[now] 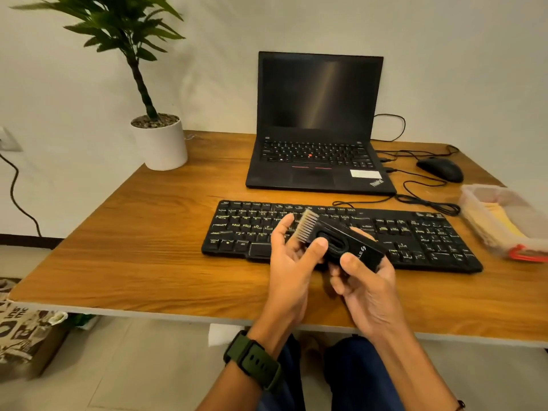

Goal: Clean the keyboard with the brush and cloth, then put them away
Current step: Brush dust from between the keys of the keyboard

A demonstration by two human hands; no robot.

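Note:
A black keyboard (415, 235) lies on the wooden desk (148, 238) in front of me. Both hands hold a black brush (347, 243) above its lower middle, the grey bristles pointing up and to the left. My left hand (293, 262) has its thumb on the brush's middle slot and its fingers behind the bristle end. My right hand (364, 292) grips the brush's rear end, thumb on top. A yellow cloth (501, 223) lies inside a clear plastic box (474, 203) at the right edge of the desk.
An open black laptop (317, 161) stands behind the keyboard. A black mouse (440, 169) and its looping cables lie at the back right. A potted plant in a white pot (161, 143) stands at the back left. A patterned bag (20, 330) sits on the floor at left.

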